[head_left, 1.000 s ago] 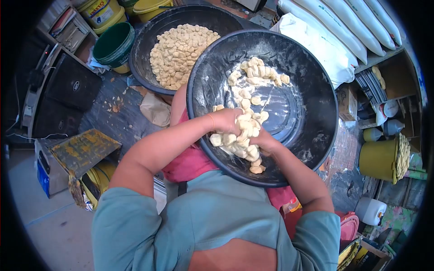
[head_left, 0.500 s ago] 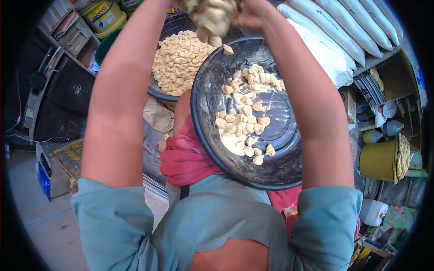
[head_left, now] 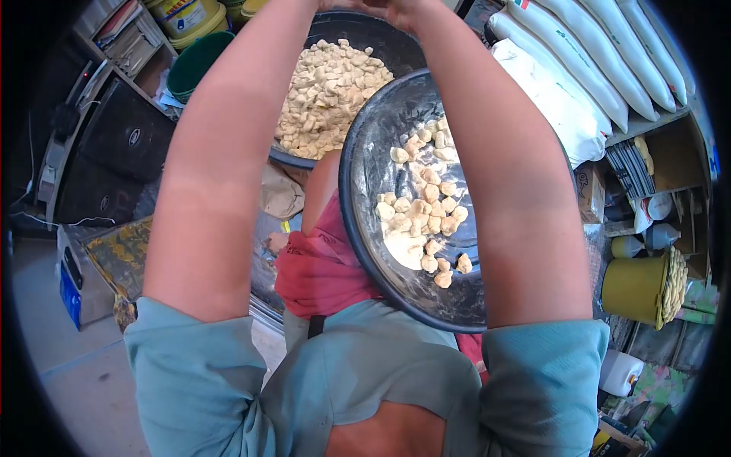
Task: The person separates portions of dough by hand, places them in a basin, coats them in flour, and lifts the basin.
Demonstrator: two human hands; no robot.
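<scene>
My left hand (head_left: 333, 4) and my right hand (head_left: 401, 13) are close together at the top edge, above the far side of a dark basin (head_left: 402, 47). Their fingers are mostly cut off by the frame, so whether they hold anything is hidden. That basin contains a heap of pale, floury dough-like lumps (head_left: 324, 99). Nearer my body, a second black basin (head_left: 356, 259) tilts over my lap. More floured lumps (head_left: 426, 213) and a patch of loose flour (head_left: 403, 249) lie in it. My right forearm covers part of this basin.
White filled sacks (head_left: 586, 61) are stacked at upper right. A yellow bucket (head_left: 632, 289) stands by the right-hand shelves. On the left are a green tub (head_left: 194, 68), a dark speaker-like cabinet (head_left: 114, 145) and a cardboard box (head_left: 87, 282).
The clump of lumps between my hands is out of sight. My hands have moved up and closer together. The far basin's heap looks looser, and the whole view has shifted slightly.
</scene>
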